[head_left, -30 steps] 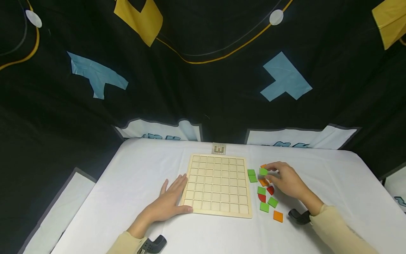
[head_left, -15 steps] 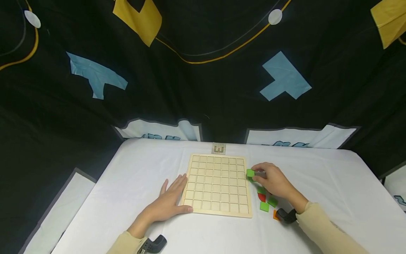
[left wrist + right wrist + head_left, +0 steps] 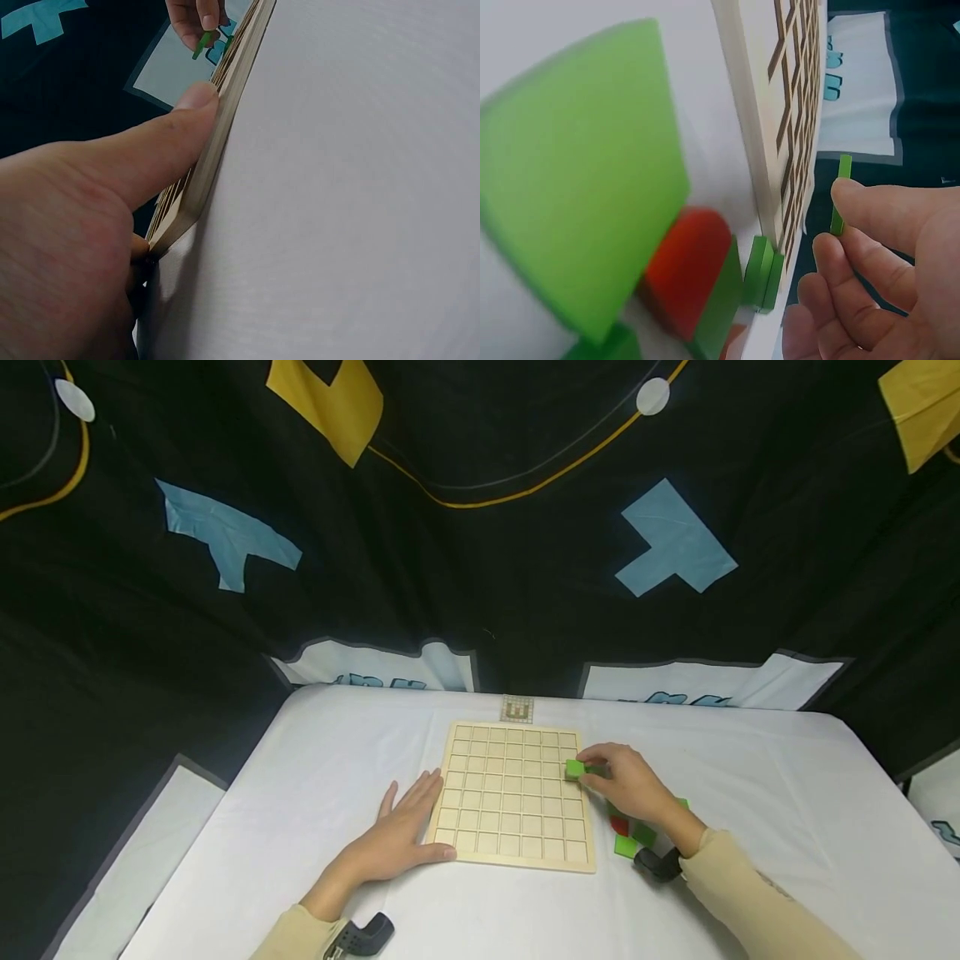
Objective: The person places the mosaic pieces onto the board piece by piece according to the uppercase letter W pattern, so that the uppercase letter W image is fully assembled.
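Observation:
A square wooden board (image 3: 510, 806) with a grid of shallow cells lies on the white table. My left hand (image 3: 405, 837) rests along its left edge, fingers spread and straight, the thumb at the near left corner. My right hand (image 3: 628, 783) pinches a green square tile (image 3: 574, 769) between thumb and fingers, above the board's right side. In the right wrist view the tile (image 3: 841, 195) is seen edge-on, raised over the board. The left wrist view shows my left thumb (image 3: 169, 142) lying along the board's edge.
Right of the board lie loose tiles, partly hidden under my right arm: a green tile (image 3: 626, 847), a red rounded tile (image 3: 619, 825) and several others. A small gridded card (image 3: 517, 709) with a mark lies behind the board. A dark patterned curtain (image 3: 480, 568) hangs behind the table.
My right hand has carried the green tile leftward from the loose tiles to over the board's right side. My left hand has stayed in place.

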Available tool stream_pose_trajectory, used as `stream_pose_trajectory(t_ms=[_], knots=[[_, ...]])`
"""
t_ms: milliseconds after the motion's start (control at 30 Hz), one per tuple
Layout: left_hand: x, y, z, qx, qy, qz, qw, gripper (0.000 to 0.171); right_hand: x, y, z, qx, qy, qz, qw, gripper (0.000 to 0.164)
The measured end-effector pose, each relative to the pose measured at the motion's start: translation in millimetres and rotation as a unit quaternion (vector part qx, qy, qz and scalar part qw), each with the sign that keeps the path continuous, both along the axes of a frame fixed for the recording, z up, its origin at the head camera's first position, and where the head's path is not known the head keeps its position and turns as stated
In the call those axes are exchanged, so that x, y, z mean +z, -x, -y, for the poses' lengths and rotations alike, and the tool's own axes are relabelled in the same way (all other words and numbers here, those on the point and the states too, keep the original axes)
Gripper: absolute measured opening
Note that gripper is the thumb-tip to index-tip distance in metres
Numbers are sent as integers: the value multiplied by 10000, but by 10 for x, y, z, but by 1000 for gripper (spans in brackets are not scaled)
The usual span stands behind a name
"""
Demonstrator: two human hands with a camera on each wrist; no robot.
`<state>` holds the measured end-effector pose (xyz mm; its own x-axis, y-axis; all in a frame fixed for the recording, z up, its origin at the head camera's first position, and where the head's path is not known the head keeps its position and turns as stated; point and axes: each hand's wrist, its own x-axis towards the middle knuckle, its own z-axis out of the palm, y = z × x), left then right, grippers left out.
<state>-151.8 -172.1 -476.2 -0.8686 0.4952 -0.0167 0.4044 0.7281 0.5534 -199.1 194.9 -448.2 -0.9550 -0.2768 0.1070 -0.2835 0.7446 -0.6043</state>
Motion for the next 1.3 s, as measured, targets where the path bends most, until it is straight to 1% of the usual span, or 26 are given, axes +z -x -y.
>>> stream_pose_trajectory(t_ms=[100, 333, 467, 733, 1000, 1300], knots=[[5, 1, -5, -7, -11, -11, 10000, 107, -10, 16, 24, 115, 60, -64, 9999, 27], [6, -2, -8, 6, -2, -6, 10000, 108, -23, 33, 83, 47, 25, 233, 9997, 28], [5, -1, -11, 19, 24, 48, 10000, 108, -14, 48, 111, 120, 4, 290, 9995, 28], [36, -13, -13, 41, 1, 69, 10000, 108, -2, 99, 154, 170, -152, 262, 9994, 27], [23, -9, -8, 45, 31, 96, 9999, 108, -7, 155, 213, 191, -155, 231, 9994, 27], [11, -2, 0, 22, 21, 77, 10000, 108, -15, 179, 255, 136, -214, 402, 9989, 27]])
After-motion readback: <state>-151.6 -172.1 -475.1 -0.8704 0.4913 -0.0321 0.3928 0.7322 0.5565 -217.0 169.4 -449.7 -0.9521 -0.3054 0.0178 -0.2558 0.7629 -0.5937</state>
